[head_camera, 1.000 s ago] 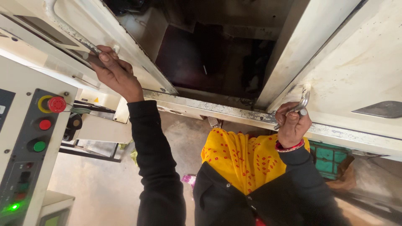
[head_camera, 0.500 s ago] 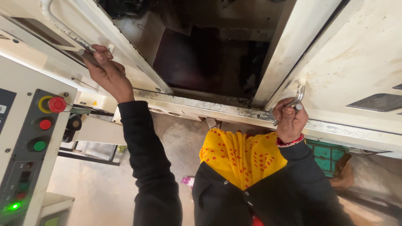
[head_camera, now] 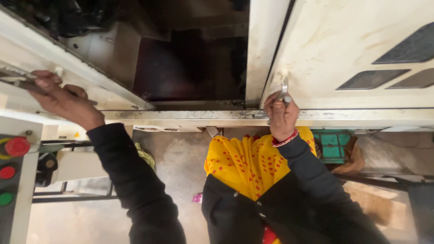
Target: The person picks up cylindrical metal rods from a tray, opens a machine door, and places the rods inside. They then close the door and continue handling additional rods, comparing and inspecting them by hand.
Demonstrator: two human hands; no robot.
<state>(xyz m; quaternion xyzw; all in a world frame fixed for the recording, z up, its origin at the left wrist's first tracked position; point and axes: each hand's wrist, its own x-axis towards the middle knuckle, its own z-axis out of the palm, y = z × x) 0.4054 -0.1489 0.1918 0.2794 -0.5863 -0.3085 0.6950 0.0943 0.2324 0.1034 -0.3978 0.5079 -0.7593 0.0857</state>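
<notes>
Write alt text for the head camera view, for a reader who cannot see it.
A person's left hand grips a metal bar handle on a cream machine door, while the right hand grips a small metal handle on the other door. Between them the machine's dark interior shows; coloured buttons sit at far left.

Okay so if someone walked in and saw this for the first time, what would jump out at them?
Probably the two hands gripping metal handles on the cream machine doors: the left hand on the left door's handle, the right hand on the right door's handle. Between the doors gapes a dark opening at top centre. The bright yellow scarf below, and the red button on the panel at far left, also catch the eye.
</notes>
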